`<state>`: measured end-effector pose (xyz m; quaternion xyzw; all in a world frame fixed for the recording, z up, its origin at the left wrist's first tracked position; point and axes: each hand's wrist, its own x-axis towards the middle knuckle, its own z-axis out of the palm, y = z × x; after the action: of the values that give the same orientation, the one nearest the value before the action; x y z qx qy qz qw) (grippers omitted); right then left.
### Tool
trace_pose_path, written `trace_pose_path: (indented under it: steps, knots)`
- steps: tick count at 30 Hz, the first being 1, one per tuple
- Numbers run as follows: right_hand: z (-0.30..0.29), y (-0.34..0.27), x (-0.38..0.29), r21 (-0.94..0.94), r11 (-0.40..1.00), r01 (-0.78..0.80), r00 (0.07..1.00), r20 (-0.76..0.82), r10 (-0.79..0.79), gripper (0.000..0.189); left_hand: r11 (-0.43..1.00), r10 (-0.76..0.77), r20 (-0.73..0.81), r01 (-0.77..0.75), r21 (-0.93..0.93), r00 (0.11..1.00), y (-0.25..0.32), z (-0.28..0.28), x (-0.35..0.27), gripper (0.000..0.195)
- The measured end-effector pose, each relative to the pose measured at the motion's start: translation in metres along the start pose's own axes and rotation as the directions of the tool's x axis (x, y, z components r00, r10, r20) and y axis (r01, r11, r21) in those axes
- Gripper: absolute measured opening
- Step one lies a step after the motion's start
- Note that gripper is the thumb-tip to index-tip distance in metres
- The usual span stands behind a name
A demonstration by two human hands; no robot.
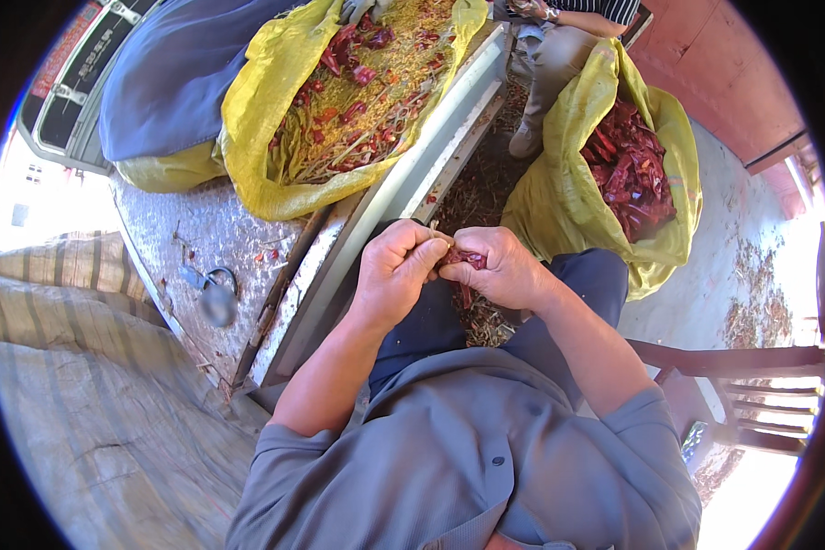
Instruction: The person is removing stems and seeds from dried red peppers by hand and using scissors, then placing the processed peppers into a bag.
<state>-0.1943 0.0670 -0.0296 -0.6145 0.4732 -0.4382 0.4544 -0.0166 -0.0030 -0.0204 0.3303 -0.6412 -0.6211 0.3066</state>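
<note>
A dried red chili pepper [469, 259] is held between my two hands over my lap. My left hand [397, 267] pinches its pale stem end between thumb and forefinger. Around the pepper's red body, the fingers of my right hand [500, 267] are closed. Dark red skin also hangs below the right fingers, and part of the pepper is hidden by them. An open yellow woven sack [536, 199] full of dried red chili pods [625, 165] stands beyond my right hand. Up and left lies another yellow sack [254, 117], spread open over yellow seeds [364, 100], stems and chili pieces.
A pale metal beam [412, 165] runs diagonally beside my left hand. Dark-handled scissors [210, 282] and a blurred round object [218, 306] lie on the worn board [144, 234]. A gloved hand [361, 8] is over the seeds; another person's leg [550, 75] is near the full sack.
</note>
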Motion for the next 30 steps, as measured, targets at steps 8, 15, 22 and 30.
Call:
trace_pose_path:
  steps: [8,15,22,30]
  knots:
    - [0.005,-0.023,0.003,-0.001,0.999,0.054,0.998,-0.027,-0.054,0.013,0.927,-0.245,0.128,0.193,0.321,0.961,-0.019,-0.021,-0.003,0.015]
    - [0.001,-0.015,-0.007,0.188,0.951,-0.245,0.966,-0.040,0.257,0.019,0.963,-0.045,0.288,0.118,-0.243,0.957,-0.021,-0.014,-0.012,0.051]
    - [0.012,0.024,-0.039,0.553,0.795,-0.247,0.941,-0.059,0.333,0.027,0.959,-0.015,0.287,0.095,-0.266,0.958,-0.055,0.009,-0.003,0.048]
    - [-0.013,0.029,-0.047,0.355,0.893,-0.278,0.895,-0.242,0.374,0.039,0.788,0.009,0.195,0.113,-0.605,0.981,-0.030,0.016,-0.003,0.031]
